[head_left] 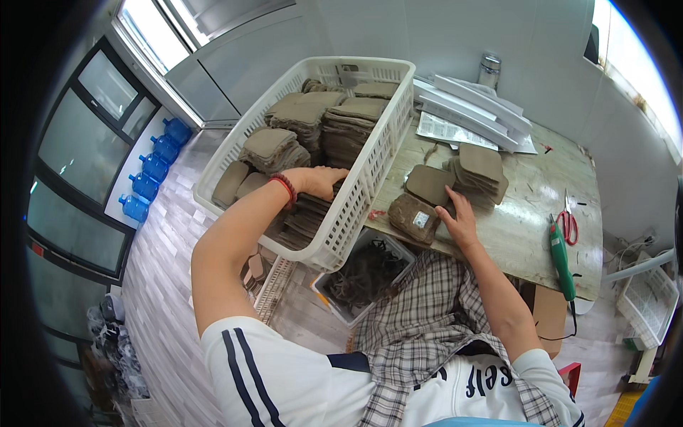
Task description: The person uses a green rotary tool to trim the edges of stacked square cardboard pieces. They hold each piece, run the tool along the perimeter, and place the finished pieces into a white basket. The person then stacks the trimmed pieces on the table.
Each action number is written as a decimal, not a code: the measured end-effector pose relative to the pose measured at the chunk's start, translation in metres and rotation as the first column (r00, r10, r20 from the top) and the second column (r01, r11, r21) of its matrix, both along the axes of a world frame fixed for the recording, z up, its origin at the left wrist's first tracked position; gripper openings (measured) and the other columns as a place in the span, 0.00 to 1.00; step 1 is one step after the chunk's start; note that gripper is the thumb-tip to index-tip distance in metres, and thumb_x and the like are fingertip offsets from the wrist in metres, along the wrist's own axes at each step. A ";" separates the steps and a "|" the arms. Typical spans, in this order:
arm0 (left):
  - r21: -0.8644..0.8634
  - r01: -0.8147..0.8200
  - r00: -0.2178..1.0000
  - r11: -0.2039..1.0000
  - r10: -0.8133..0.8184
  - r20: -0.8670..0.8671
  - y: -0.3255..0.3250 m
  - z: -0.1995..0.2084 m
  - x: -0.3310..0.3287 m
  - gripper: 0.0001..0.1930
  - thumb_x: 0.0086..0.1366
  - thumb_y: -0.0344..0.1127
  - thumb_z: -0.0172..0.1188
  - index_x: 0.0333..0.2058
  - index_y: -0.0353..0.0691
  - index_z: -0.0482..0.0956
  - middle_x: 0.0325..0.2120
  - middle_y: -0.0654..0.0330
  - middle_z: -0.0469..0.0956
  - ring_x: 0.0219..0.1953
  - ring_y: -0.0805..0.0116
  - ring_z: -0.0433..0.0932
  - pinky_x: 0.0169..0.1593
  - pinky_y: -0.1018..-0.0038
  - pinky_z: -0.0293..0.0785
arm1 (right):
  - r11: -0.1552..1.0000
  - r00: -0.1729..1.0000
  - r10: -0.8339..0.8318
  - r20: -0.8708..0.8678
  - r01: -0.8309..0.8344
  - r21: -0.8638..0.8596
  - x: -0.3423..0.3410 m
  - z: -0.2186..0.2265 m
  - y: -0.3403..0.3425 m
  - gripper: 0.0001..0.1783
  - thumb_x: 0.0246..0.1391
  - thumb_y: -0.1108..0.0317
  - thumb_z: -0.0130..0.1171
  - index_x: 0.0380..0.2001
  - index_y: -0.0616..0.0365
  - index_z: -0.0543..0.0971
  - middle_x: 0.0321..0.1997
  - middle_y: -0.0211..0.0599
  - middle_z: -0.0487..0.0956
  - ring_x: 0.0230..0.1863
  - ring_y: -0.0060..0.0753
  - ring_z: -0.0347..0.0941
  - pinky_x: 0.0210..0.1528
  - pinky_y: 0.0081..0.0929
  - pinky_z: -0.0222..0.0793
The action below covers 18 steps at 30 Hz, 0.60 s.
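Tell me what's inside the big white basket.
The basket holds stacks of flat brown pieces. The left hand's fingers are in there too, hiding whatever lies under them. The stacks cover most of the basket's bottom.

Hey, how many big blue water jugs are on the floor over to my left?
5. They stand in one row along the dark-framed glass wall: the nearest jug, second jug, third jug, fourth jug and farthest jug. Any behind them would be hidden.

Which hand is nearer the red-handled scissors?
Right. The right hand is at a flat brown piece, left of the red-handled scissors; the left hand is inside the white crate, farther left.
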<state>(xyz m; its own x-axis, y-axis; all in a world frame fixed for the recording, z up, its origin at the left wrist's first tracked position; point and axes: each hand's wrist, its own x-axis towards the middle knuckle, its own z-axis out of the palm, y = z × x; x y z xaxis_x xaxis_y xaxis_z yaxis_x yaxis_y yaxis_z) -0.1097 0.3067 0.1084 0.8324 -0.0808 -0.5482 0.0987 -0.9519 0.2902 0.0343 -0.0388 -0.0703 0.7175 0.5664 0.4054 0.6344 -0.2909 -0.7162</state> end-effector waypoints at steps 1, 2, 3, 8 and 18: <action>-0.021 -0.088 0.996 0.996 0.087 -0.013 0.003 0.001 0.006 0.41 0.54 0.43 0.67 0.65 0.42 0.60 0.57 0.43 0.72 0.59 0.46 0.71 0.61 0.59 0.66 | 1.000 1.000 -0.003 0.001 0.003 0.004 0.000 0.000 0.000 0.37 0.56 0.44 0.59 0.63 0.52 0.69 0.59 0.46 0.72 0.60 0.50 0.65 0.63 0.39 0.61; -0.021 -0.115 0.993 0.993 0.116 0.029 -0.013 0.015 0.007 0.36 0.57 0.45 0.65 0.63 0.43 0.66 0.54 0.43 0.75 0.58 0.46 0.73 0.60 0.59 0.67 | 1.000 1.000 -0.012 0.001 0.012 0.004 0.000 0.000 -0.001 0.37 0.55 0.44 0.59 0.63 0.52 0.69 0.59 0.46 0.72 0.60 0.50 0.66 0.62 0.39 0.61; 0.020 -0.105 0.991 0.994 0.103 0.082 -0.009 0.006 0.012 0.32 0.59 0.46 0.63 0.62 0.44 0.68 0.53 0.44 0.76 0.57 0.46 0.73 0.60 0.59 0.68 | 1.000 1.000 -0.011 0.021 0.011 0.006 0.000 0.000 -0.001 0.36 0.55 0.45 0.59 0.63 0.52 0.69 0.58 0.47 0.72 0.59 0.50 0.66 0.62 0.39 0.62; 0.090 0.092 0.993 0.992 -0.098 0.069 -0.013 -0.022 0.002 0.25 0.65 0.49 0.55 0.59 0.51 0.72 0.53 0.51 0.77 0.55 0.47 0.75 0.57 0.53 0.70 | 1.000 1.000 0.001 0.007 -0.001 0.022 0.000 0.000 0.001 0.35 0.55 0.46 0.60 0.63 0.50 0.69 0.58 0.45 0.72 0.59 0.48 0.66 0.62 0.39 0.62; 0.131 -0.062 0.976 0.989 0.032 0.217 0.005 -0.027 0.011 0.28 0.66 0.54 0.54 0.60 0.47 0.70 0.55 0.48 0.72 0.60 0.46 0.67 0.63 0.55 0.58 | 0.998 1.000 0.009 -0.005 -0.009 0.059 0.001 -0.002 0.001 0.35 0.55 0.46 0.60 0.63 0.50 0.69 0.58 0.44 0.72 0.60 0.49 0.66 0.62 0.39 0.61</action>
<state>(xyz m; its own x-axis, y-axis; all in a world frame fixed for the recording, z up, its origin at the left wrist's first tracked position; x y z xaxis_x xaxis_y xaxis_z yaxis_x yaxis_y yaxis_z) -0.0990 0.3118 0.0811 0.9327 0.0242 -0.3599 0.0940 -0.9796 0.1777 0.0350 -0.0374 -0.0720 0.7147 0.5479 0.4347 0.6328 -0.2420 -0.7355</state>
